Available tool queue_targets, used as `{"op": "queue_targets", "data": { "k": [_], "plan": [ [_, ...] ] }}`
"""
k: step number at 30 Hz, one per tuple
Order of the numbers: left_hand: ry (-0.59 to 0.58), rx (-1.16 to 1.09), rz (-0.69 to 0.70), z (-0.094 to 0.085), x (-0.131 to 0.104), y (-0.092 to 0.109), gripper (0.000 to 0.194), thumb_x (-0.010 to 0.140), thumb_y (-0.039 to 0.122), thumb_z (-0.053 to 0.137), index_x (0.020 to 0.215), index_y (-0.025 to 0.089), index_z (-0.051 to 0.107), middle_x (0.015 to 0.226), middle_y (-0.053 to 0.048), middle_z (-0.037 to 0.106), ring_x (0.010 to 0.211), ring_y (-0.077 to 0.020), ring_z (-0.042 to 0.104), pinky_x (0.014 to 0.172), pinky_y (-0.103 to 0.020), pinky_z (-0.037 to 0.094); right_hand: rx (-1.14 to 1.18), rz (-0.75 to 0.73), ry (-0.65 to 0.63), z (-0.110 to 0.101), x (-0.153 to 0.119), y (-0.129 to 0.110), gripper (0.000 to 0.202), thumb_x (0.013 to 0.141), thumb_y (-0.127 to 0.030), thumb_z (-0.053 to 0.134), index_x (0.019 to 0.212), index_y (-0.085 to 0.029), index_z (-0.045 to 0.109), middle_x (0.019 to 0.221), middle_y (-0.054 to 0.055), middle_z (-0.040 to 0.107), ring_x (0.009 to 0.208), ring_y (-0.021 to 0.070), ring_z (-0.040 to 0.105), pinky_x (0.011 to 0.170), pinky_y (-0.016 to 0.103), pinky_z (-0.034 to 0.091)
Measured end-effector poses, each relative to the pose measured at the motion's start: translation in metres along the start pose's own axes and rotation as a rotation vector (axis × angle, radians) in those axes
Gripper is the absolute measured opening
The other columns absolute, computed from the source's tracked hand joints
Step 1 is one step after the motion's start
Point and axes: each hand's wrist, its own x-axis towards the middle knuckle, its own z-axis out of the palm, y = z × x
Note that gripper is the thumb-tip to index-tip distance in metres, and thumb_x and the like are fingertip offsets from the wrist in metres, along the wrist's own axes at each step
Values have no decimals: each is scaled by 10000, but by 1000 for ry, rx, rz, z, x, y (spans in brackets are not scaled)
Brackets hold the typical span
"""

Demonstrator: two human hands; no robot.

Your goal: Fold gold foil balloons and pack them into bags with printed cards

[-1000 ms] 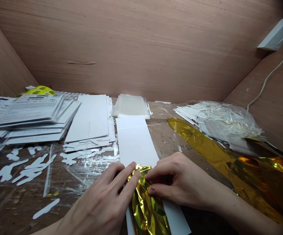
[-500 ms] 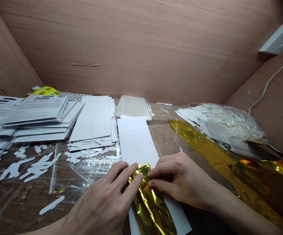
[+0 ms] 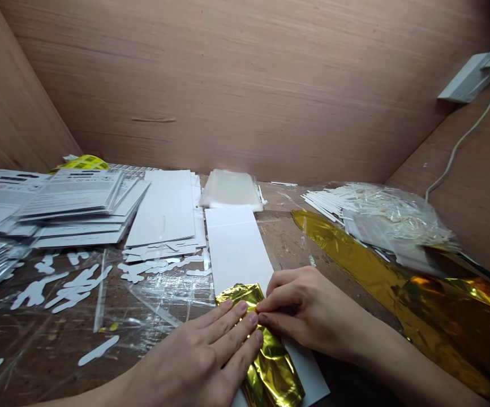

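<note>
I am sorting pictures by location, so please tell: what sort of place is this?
Probably a packing workbench, with wooden walls behind and beside it. The signs are stacked printed cards, a pile of plastic sleeves, and gold foil lying on a white card.

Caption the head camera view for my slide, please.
Left hand flat, right hand pinched, on gold foil atop a white card.

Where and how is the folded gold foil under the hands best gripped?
Probably by the right long edge of the folded gold foil, coming from the right with thumb and finger. It lies low on the white card, so an edge pinch seems to suit it. The left hand covers the left side; the right hand appears to pinch near that edge.
</note>
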Motion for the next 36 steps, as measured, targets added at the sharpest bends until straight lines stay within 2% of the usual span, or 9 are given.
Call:
{"op": "queue_targets", "data": {
  "k": [4,7,11,15,18,21,23,29,36],
  "plan": [
    [-9,15,16,-1,0,-1,687,968,528,585,1500,103,491,1522,-180,485,1455,-325,425,1237,-466,332,16,5,-8,-2,1,-3,125,888,-262,720,879,-231,841,779,28,731,664,127,652,636,243,479],
    [-6,25,40,-1,2,-2,690,971,552,564,1465,71,526,1493,-202,512,1426,-339,463,1228,-471,345,1,82,93,-5,4,0,129,866,-236,723,945,-224,824,900,38,750,706,138,651,678,265,513],
    [8,9,43,-9,7,0,674,973,546,563,1419,41,566,1453,-206,552,1401,-343,493,1213,-465,375,-24,202,302,-5,9,15,533,840,-188,698,1367,-250,647,1199,75,727,936,203,675,858,362,548],
    [-26,-25,7,-25,13,6,648,966,558,579,1372,54,617,1416,-203,591,1358,-325,547,1197,-441,409,142,260,343,2,18,33,753,789,-147,698,1506,-171,472,1198,112,717,1017,216,666,872,361,546],
    [-45,-30,-9,-33,16,10,667,952,591,584,1347,58,636,1395,-204,611,1338,-316,570,1191,-424,418,338,289,331,3,25,37,702,762,-149,703,1439,-97,524,1022,92,727,824,170,657,734,296,542],
    [-33,-36,-9,-34,17,11,686,940,610,590,1338,54,640,1375,-203,628,1326,-315,582,1184,-419,424,318,248,253,-3,27,33,271,777,-171,683,1034,-106,741,800,32,695,701,143,609,644,256,488],
    [-38,-44,-15,-34,17,11,683,943,609,587,1350,62,633,1385,-197,622,1329,-310,580,1173,-412,437,245,240,233,-7,25,29,108,795,-187,673,839,-128,753,763,24,703,708,151,622,648,254,479],
    [-77,-71,-48,-39,19,12,679,953,603,570,1346,52,634,1391,-203,618,1325,-308,584,1162,-387,447,2,160,249,-12,20,32,125,837,-222,691,808,-156,793,827,43,766,747,178,683,693,270,522],
    [-78,-171,-56,-44,25,13,481,945,538,609,1231,159,689,1309,-135,690,1217,-258,658,1088,-350,502,-163,-48,49,-23,10,25,262,902,-157,585,983,-230,823,1112,52,765,1005,183,705,921,301,526]
  ]
}}
